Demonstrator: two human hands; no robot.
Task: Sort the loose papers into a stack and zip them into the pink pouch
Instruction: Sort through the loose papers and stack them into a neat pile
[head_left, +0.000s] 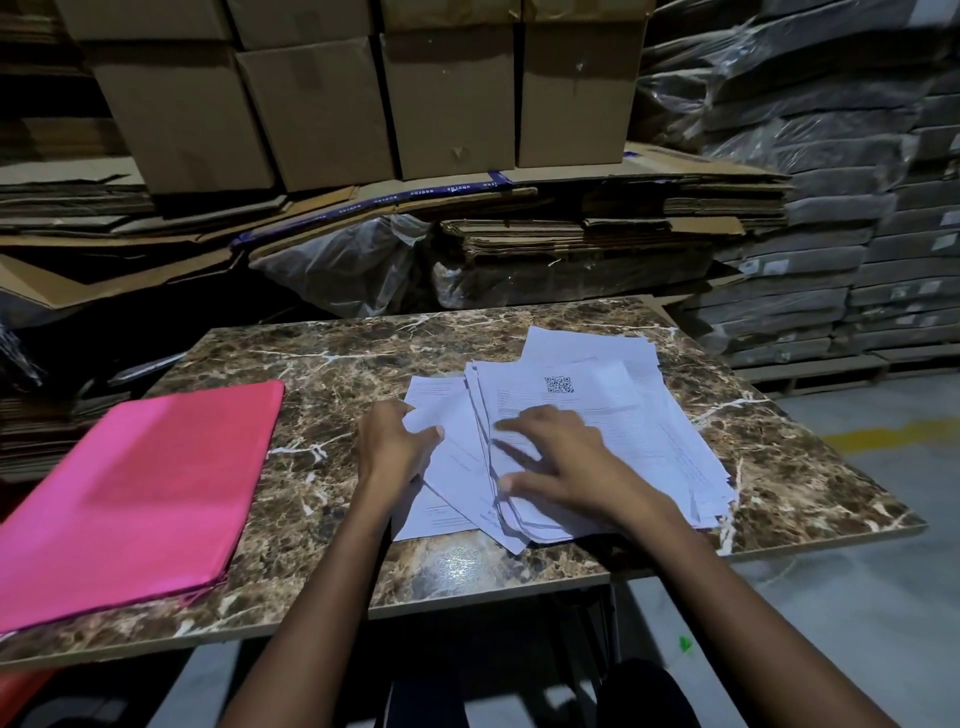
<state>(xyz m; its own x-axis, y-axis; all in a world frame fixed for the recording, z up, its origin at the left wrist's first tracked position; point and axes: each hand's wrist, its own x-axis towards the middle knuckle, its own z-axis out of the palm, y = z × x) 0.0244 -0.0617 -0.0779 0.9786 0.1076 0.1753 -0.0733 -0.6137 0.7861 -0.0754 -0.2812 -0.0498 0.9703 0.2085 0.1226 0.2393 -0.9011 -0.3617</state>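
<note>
On the marble-patterned tabletop (332, 374), the flat pink fabric pouch (140, 499) lies left; the loose white printed papers (597, 415) lie right, apparently overlapping; stacked brown cardboard boxes (322, 104) stand behind.

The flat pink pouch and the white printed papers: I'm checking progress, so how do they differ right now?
The flat pink pouch lies neat and untouched on the left; the white printed papers sprawl fanned and uneven on the right. The left hand grips some sheets and the right hand presses on the pile. The pouch overhangs the table's left edge. Both rest on the marble-patterned table.
</note>
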